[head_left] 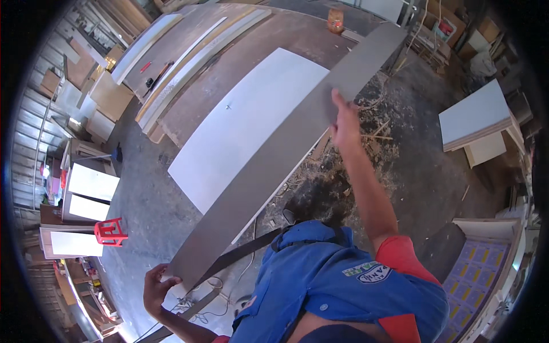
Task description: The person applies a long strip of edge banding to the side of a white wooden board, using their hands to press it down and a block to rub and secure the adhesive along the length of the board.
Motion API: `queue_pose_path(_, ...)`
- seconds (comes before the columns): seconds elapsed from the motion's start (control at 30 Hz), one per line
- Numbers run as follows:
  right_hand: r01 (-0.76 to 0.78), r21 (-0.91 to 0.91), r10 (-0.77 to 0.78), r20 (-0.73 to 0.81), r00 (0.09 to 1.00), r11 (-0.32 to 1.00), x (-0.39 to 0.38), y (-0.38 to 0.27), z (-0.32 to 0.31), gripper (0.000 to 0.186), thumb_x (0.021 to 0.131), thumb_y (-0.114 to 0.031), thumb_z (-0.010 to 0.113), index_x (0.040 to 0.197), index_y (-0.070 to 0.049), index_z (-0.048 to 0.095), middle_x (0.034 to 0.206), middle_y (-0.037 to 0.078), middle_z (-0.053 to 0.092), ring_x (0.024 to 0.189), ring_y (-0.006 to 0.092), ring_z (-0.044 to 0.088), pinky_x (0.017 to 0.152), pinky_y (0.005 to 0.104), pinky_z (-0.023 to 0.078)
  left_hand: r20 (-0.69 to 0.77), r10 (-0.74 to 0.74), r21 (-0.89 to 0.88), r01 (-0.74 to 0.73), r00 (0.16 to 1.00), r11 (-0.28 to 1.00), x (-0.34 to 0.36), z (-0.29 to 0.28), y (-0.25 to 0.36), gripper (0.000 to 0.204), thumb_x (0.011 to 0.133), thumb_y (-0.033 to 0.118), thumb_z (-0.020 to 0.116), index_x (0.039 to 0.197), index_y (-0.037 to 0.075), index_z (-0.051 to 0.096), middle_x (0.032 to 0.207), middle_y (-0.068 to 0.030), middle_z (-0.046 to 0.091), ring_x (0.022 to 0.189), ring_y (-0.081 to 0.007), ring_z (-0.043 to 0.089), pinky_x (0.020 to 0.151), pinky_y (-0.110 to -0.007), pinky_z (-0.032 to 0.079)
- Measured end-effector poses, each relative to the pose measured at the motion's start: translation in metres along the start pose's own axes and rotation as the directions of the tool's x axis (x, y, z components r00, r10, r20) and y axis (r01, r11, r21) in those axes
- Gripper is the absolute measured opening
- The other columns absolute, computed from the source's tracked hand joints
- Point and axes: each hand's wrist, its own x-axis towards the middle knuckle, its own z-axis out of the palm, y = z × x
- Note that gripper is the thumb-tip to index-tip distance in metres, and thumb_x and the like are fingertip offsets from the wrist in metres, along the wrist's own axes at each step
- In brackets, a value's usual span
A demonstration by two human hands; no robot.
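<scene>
A long grey board (269,154) runs slantwise across the view, from the lower left to the upper right. At its lower left end, my left hand (157,288) grips the corner with the thumb on the top face. Further up, my right hand (346,123) holds the right-hand long edge, thumb on top and fingers hidden beneath. Partly under the board, a white panel (246,123) lies on the brown worktable (297,34). A small metal-looking piece sits on that panel.
Several long strips (194,63) lie along the worktable's left part. An orange-lidded jar (335,21) stands at its far edge. A red stool (111,232) is on the floor at left, a white-topped cabinet (476,117) at right. Cables (209,294) and wood scraps (377,134) litter the floor.
</scene>
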Motion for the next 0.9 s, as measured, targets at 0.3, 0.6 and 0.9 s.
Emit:
queue_pose_path(0.3,-0.201,-0.431,0.361,0.331,0.872,0.88,0.064,0.225,-0.057,0.033,0.091,-0.036,0.063,0.095,-0.003,0.058,0.073,0.004,0.058,0.039,0.0052,0.036,0.03,0.0233,0.023,-0.26,-0.129,0.138,0.169,0.957,0.976,0.059,-0.041,-0.139,0.04,0.066,0.006,0.079,0.102,-0.007,0.067,0.091,-0.0093,0.07,0.086,-0.0167,0.062,0.084,-0.033,0.048)
queue_pose_path(0.6,0.669,-0.73,-0.38,0.584,0.718,0.142,0.123,0.174,-0.039,0.024,0.091,-0.031,0.059,0.106,-0.012,0.064,0.105,0.008,0.067,0.087,0.0324,0.066,0.071,0.0441,0.053,-0.124,-0.224,-0.16,0.203,0.967,0.966,0.111,-0.053,-0.25,0.04,0.067,-0.001,0.079,0.105,-0.005,0.068,0.091,-0.0071,0.069,0.08,-0.0178,0.062,0.073,-0.032,0.052)
queue_pose_path(0.9,0.79,-0.57,0.144,0.782,0.606,-0.227,0.153,0.184,-0.041,0.052,0.091,-0.039,0.058,0.137,-0.018,0.05,0.15,0.017,0.034,0.092,0.0325,0.069,0.073,0.045,0.056,-0.818,-0.265,-0.073,0.365,0.51,0.928,0.153,0.045,-0.332,0.069,0.073,0.024,0.078,0.132,0.001,0.051,0.118,-0.0104,0.06,0.105,-0.0201,0.058,0.091,-0.031,0.045)
